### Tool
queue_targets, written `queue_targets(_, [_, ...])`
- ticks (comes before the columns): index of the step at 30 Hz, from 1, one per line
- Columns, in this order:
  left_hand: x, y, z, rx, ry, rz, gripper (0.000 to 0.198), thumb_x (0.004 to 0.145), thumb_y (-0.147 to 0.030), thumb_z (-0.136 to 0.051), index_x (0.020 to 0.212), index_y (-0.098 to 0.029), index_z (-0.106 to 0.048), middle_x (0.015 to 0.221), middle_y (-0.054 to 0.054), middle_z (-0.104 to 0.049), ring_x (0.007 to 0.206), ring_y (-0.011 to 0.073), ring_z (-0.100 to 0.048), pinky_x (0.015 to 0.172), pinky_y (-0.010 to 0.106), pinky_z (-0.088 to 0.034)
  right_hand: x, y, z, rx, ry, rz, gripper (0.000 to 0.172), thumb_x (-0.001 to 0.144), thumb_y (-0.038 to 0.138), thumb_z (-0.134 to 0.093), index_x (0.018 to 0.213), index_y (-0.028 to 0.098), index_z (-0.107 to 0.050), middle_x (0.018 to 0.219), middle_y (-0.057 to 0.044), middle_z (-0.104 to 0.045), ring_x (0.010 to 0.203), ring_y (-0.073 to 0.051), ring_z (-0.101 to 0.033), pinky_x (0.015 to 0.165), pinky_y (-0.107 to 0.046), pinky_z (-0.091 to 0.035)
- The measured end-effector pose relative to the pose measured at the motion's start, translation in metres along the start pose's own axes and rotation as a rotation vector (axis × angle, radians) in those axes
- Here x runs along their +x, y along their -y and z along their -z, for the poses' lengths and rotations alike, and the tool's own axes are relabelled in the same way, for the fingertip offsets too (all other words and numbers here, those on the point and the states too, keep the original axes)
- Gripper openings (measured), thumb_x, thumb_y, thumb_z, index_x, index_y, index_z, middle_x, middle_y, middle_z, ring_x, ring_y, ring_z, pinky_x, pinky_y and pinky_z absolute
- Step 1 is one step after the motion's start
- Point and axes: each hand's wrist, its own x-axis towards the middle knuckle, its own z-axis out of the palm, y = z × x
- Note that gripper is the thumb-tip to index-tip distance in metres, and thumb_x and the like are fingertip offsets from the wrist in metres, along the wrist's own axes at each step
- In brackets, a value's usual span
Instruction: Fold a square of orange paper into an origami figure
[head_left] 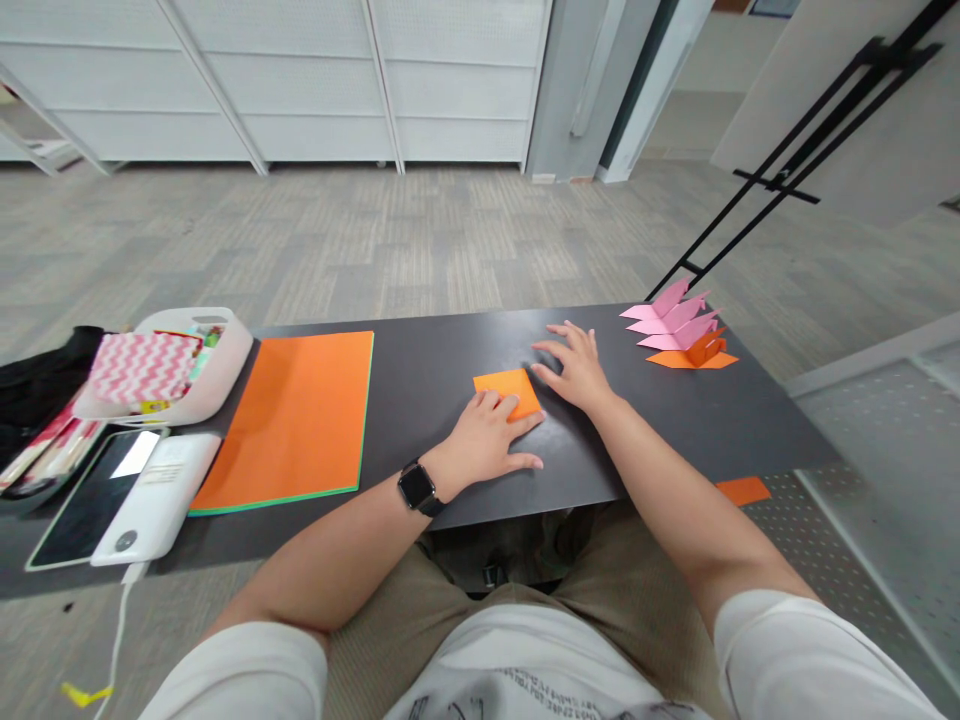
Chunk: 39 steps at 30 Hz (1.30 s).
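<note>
A small folded square of orange paper [504,382] lies flat on the dark table in front of me. My left hand [487,440], with a black watch [417,487] at the wrist, rests on its near part with fingers spread, covering some of it. Just to the right of the paper is my right hand [574,368], its fingers stretched apart and nothing in them. Several folded paper birds, pink [671,315] and orange [697,352], stand in a row at the table's far right corner.
A stack of large orange sheets [300,410] with a green edge lies to the left. Beyond it are a white basket [232,365], a phone [82,500] and a white power bank [157,500] with a cable. An orange strip [744,490] lies past the table's right near edge.
</note>
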Motion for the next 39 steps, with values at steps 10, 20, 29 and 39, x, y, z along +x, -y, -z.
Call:
queue_targets(10, [-0.002, -0.005, 0.002, 0.006, 0.017, -0.003, 0.087, 0.094, -0.088, -0.054, 0.160, -0.031, -0.059, 0.144, 0.015, -0.059, 0.124, 0.0358, -0.049, 0.117, 0.053, -0.038, -0.010, -0.003, 0.008, -0.064, 0.233, 0.164, 0.039, 0.096, 0.056, -0.076, 0.134, 0.045, -0.079, 0.167, -0.006, -0.051, 0.165, -0.042, -0.030, 0.131, -0.081, -0.008])
queue_targets(20, [-0.004, 0.000, 0.001, 0.011, 0.027, -0.020, 0.095, 0.089, -0.094, -0.051, 0.161, -0.032, -0.058, 0.149, 0.016, -0.059, 0.126, 0.0369, -0.052, 0.119, 0.053, -0.039, -0.004, -0.010, 0.020, -0.113, 0.400, 0.183, 0.061, 0.090, 0.064, -0.081, 0.147, 0.047, -0.070, 0.173, -0.008, -0.045, 0.167, -0.049, -0.021, 0.126, -0.087, -0.009])
queue_targets(29, [-0.021, 0.018, 0.023, 0.072, 0.067, -0.095, 0.058, 0.109, -0.064, -0.052, 0.153, -0.027, -0.066, 0.166, 0.014, -0.054, 0.151, 0.0331, -0.047, 0.132, 0.056, -0.028, 0.008, 0.003, 0.032, -0.186, 0.503, 0.186, 0.075, 0.080, 0.069, -0.087, 0.149, 0.047, -0.069, 0.172, -0.010, -0.047, 0.165, -0.054, -0.023, 0.124, -0.090, -0.006])
queue_targets(39, [-0.051, 0.026, 0.015, -0.058, -0.049, 0.028, 0.037, 0.113, -0.045, -0.051, 0.132, -0.030, -0.079, 0.132, 0.008, -0.075, 0.128, 0.0274, -0.065, 0.129, 0.057, -0.037, 0.009, 0.013, 0.034, -0.291, 0.585, 0.176, 0.075, 0.090, 0.068, -0.078, 0.158, 0.043, -0.060, 0.176, -0.015, -0.041, 0.166, -0.052, -0.022, 0.122, -0.089, -0.008])
